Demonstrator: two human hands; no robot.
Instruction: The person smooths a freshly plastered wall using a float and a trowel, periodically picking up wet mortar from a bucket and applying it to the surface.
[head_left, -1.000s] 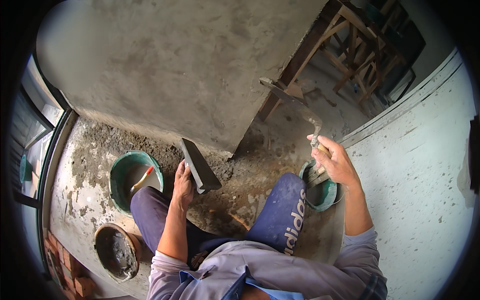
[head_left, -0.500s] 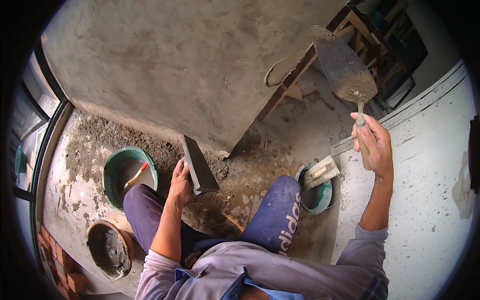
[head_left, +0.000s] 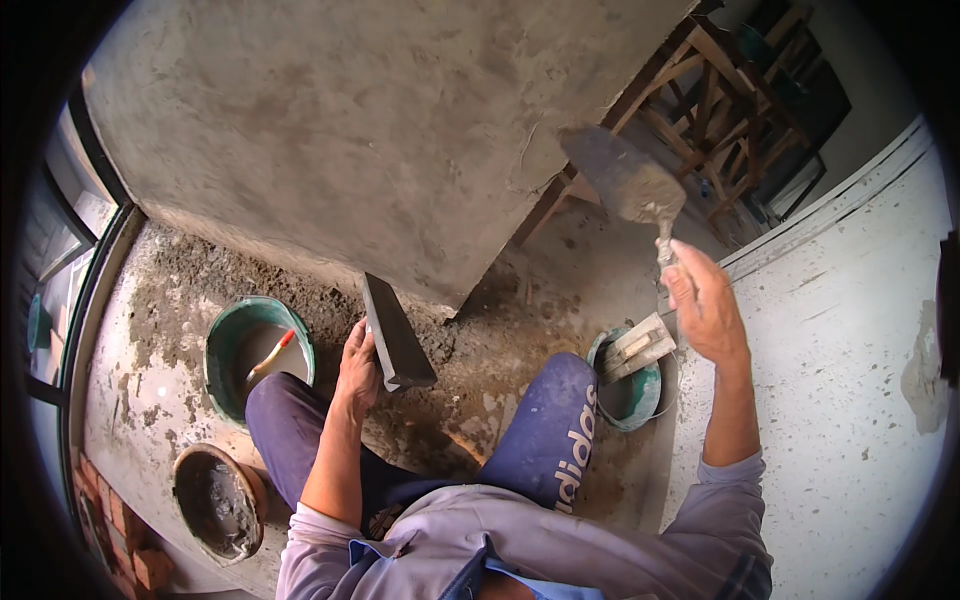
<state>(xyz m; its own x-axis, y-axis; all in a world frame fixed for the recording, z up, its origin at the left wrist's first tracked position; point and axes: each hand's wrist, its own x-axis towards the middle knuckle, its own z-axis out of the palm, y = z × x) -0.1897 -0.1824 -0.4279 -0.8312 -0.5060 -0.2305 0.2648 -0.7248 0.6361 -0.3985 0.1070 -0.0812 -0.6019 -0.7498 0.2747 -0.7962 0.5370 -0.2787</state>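
Observation:
My left hand (head_left: 357, 362) grips a dark, flat board-like tool (head_left: 395, 330), held on a slant below the foot of the grey plastered wall (head_left: 350, 130). My right hand (head_left: 700, 300) is closed on the handle of a mortar-smeared trowel (head_left: 625, 180), raised near the wall's right edge, where a thin raised line of plaster shows. Below and left of the trowel, a pale float (head_left: 642, 345) lies across a small green bucket (head_left: 630, 400). A larger green bucket (head_left: 225, 360) with a red-tipped brush (head_left: 270, 355) stands beside my left knee.
A brown bucket of mortar (head_left: 215, 500) stands lower left, near stacked bricks (head_left: 130, 540). Mortar is splattered over the floor (head_left: 170, 280). A dark-framed glass door (head_left: 75, 230) lines the left. Wooden trestles (head_left: 715, 110) stand beyond the wall, and a pale speckled surface (head_left: 830, 420) fills the right.
My right hand swung up and right with the trowel, then back a little left, turning the blade. A raised plaster line appeared at the wall's edge. My left hand stayed about still.

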